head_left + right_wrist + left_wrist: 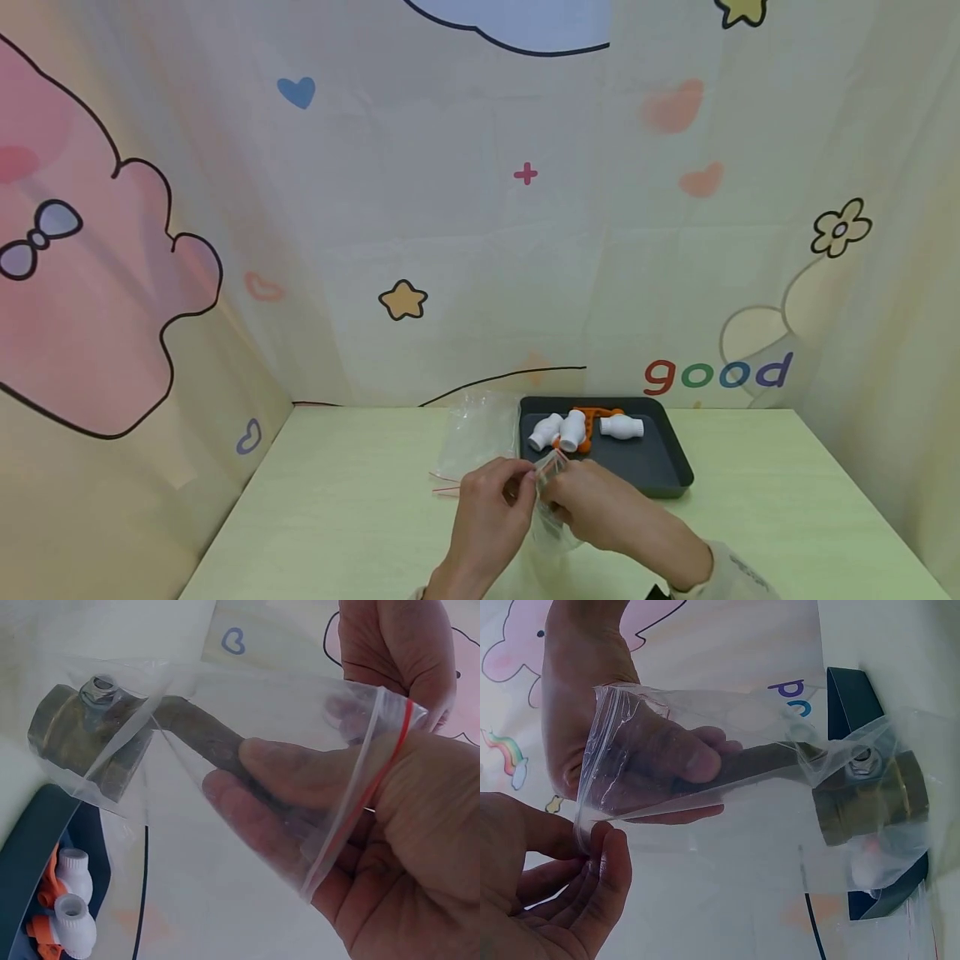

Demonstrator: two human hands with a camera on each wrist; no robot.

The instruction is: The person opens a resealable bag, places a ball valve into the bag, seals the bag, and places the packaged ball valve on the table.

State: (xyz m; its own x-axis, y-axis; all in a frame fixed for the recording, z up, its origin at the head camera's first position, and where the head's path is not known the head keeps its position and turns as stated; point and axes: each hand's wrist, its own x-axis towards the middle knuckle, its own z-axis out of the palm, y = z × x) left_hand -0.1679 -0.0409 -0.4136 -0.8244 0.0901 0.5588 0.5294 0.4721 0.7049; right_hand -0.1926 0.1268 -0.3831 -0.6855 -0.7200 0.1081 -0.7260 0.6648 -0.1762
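Observation:
A metal ball valve (pixel 86 742) with a long lever handle (pixel 199 731) is inside a clear zip-lock bag (pixel 742 817). My right hand (pixel 600 508) reaches through the bag's mouth and grips the handle between thumb and fingers, as the right wrist view shows. The valve body, with a nut on top, sits at the far end of the bag. With thumb and fingertips, my left hand (pixel 491 508) pinches the rim of the bag's mouth, seen in the left wrist view. In the head view the hands mostly hide the valve.
Behind the hands stands a dark tray (pixel 678 471) holding several white plastic valves (pixel 622 427) with orange handles (pixel 588 421). Left of it lie flat clear bags (pixel 480 433) with red zip lines. A printed cloth (pixel 480 208) hangs behind the pale green table (pixel 337 500).

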